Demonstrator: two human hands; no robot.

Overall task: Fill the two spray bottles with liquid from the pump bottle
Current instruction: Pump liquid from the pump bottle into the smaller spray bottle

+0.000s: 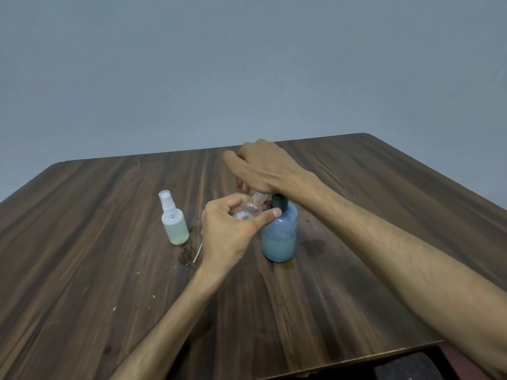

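At about nine o'clock on the dark wood surface (356, 283) stands a white spray bottle (174, 220), upright, with its spray cap on and pale liquid in its lower part. Just to its right, a thin white tube (198, 252) lies on the surface beside some wet smears. Toward the centre, the left hand (233, 231) grips a clear spray bottle (249, 210) with no cap, tilted so that its threaded neck points toward two o'clock, close under the right hand. The left thumb lies stretched out against the shoulder of the blue pump bottle (279, 234), which stands upright just to the right, roughly a third full of pale blue liquid. The right hand (263, 168) lies palm down on top of the black pump, fingers bent downward at eleven o'clock; the pump head itself is hidden beneath it.
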